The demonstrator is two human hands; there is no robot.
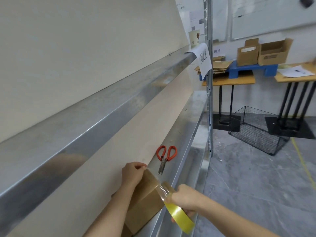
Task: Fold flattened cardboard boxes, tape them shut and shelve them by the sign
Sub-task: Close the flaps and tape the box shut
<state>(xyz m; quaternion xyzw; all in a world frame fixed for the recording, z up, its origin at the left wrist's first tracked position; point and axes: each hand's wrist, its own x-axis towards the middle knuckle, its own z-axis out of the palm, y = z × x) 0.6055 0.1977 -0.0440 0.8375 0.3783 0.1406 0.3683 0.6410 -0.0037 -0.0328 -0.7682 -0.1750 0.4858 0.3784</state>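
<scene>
head view: only one camera here, looking down along a metal shelf [186, 127] with both hands at the near end
box: folded cardboard box [145, 200] sits on the shelf, pushed back against the wall panel, probably so it can't slide while being taped
left hand: left hand [134, 173] is at the box's far top edge, fingertips curled in a pinch on the tape's free end, which anchors it there
right hand: right hand [185, 198] is wrapped round the yellowish tape roll [179, 215], held off the near edge of the box, out over the shelf lip
tape strip: clear strip [161, 187] runs taut across the box top between the two hands, roughly along the seam as far as I can tell
scissors: red-handled scissors [165, 157] lie closed on the shelf just past the box, blades pointing at it, parked within reach for the cut I'd guess
sign: paper sign [204, 61] hangs off the upper shelf at the far end, well away from the box
background: a table [230, 81] with flattened cardboard [213, 67] and open boxes [266, 52], wire basket [256, 129] on the floor
stage: mid-taping; cutting and shelving by the sign not done yet
watch out: if the pinch slips, the strip will likely go slack or wrinkle
</scene>
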